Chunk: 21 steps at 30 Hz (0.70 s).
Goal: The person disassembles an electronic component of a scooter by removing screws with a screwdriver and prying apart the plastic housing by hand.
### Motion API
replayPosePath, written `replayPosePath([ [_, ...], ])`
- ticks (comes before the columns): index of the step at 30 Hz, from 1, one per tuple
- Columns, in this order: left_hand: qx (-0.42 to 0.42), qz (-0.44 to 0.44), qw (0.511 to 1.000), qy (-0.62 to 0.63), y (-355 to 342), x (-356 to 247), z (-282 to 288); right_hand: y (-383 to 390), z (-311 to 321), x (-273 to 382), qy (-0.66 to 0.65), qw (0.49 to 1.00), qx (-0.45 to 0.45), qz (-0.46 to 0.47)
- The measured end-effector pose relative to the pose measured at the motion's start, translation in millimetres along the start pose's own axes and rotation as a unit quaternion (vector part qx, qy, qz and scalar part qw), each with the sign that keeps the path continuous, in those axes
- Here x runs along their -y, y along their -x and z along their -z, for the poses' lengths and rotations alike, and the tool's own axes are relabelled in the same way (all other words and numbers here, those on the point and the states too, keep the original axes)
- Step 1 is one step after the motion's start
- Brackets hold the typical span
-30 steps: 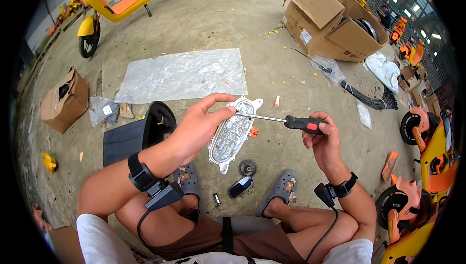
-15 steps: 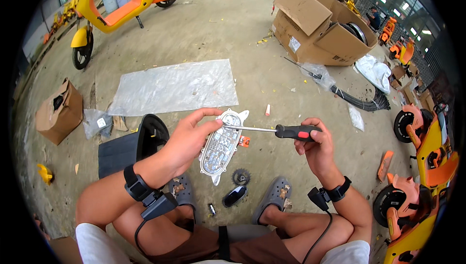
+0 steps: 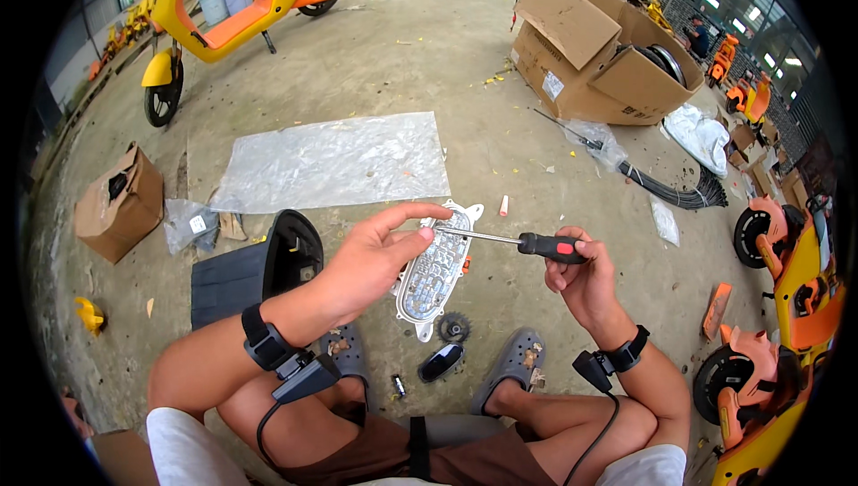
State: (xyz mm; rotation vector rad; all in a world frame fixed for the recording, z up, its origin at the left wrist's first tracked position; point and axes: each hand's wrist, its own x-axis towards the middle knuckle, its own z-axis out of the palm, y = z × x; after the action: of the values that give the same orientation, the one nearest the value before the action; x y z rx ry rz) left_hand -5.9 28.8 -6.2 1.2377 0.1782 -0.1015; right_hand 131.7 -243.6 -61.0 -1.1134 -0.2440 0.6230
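My left hand (image 3: 371, 258) grips the upper left edge of an oval silver metal cover (image 3: 435, 279), its index finger lying across the top and its thumb near the screwdriver's tip. The cover is held up at a slant, with its ribbed, grease-smeared face showing and lugs along its rim. In my right hand (image 3: 585, 280) is a screwdriver (image 3: 550, 247) with a black and red handle, its shaft reaching left over the cover to my left thumb. Whether the tip touches the metal I cannot tell. Below the cover lies a dark toothed gear (image 3: 454, 326).
By my feet lie a glossy black part (image 3: 441, 363) and a small cylinder (image 3: 399, 386). A black bin-like part (image 3: 234, 282) stands left, a plastic sheet (image 3: 335, 163) ahead. Cartons (image 3: 572, 62), a cable bundle (image 3: 670, 185) and yellow-orange scooters (image 3: 237, 17) stand or lie around.
The whole view has shifted slightly, so things sit farther right. My left index finger now stretches farther across the cover's top. The cover now hides most of the orange piece behind it.
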Motion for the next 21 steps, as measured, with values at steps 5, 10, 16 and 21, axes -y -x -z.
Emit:
replayPosePath([
  [5, 0.02, -0.012, 1.0, -0.021, -2, 6, 5, 1, -1, 1, -0.001, 1.0, 0.001, 0.001],
  [10, 0.004, -0.025, 0.999, -0.031, -4, 10, 7, 1, -1, 1, 0.004, 1.0, 0.005, 0.005],
  [16, -0.022, -0.041, 0.998, -0.045, -3, 14, 11, 2, -2, 9, 0.045, 0.996, -0.022, 0.073],
  [21, -0.033, -0.089, 0.988, -0.12, -3, 12, 9, 11, -5, 29, 0.125, 0.977, -0.039, 0.169],
])
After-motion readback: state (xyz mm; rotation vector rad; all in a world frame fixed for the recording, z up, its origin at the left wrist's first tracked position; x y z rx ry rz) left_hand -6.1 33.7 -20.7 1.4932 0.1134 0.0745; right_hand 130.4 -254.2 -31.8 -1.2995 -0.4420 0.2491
